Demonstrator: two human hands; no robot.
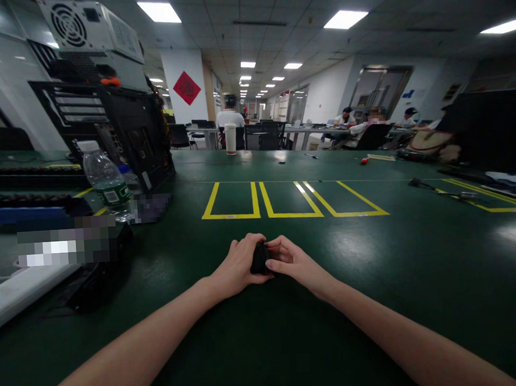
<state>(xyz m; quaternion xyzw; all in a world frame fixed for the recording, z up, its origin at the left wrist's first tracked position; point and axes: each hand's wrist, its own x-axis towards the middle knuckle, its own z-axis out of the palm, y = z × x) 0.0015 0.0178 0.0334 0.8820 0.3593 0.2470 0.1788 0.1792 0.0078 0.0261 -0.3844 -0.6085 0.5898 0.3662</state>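
Note:
Between my two hands is a small black block-like object (pixel 259 259), just above or on the green tabletop (pixel 266 332); its exact kind does not show. Fingers and thumb of my left hand (pixel 236 267) wrap round it from the left. From the other side, my right hand (pixel 300 266) pinches at its right edge with thumb and fingertips. Part of the object is covered by the fingers. Beyond the hands, yellow tape outlines (pixel 294 216) mark the table.
On the left stand an open black computer case (pixel 136 130) with a power supply (pixel 95 34) on top, a water bottle (pixel 106 182) and a white bar-shaped thing (pixel 32 294). A white cup (pixel 231 139) is at the far edge. Cables (pixel 445 192) lie right. People sit farther back.

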